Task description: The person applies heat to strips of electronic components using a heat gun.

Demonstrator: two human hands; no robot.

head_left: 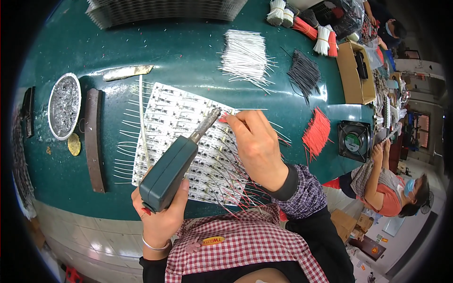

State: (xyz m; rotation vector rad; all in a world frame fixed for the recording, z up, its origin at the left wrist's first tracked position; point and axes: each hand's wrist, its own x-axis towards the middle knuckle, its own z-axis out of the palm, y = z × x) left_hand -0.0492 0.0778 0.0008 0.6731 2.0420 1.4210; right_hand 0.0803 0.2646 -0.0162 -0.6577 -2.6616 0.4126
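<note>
While the left hand (163, 214) grips the green soldering iron (172, 167) by its stiff body, the right hand (257, 146) pinches a thin, limp red wire (223, 119) near its tip over the white circuit panel (181, 146) on the desk (188, 61); handle lightly

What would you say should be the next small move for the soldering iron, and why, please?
Probably lower the soldering iron tip the last bit onto the circuit board panel where the red wire end sits. The left hand aims the tip right beside the right hand, whose fingers pinch the wire against the panel.
</note>
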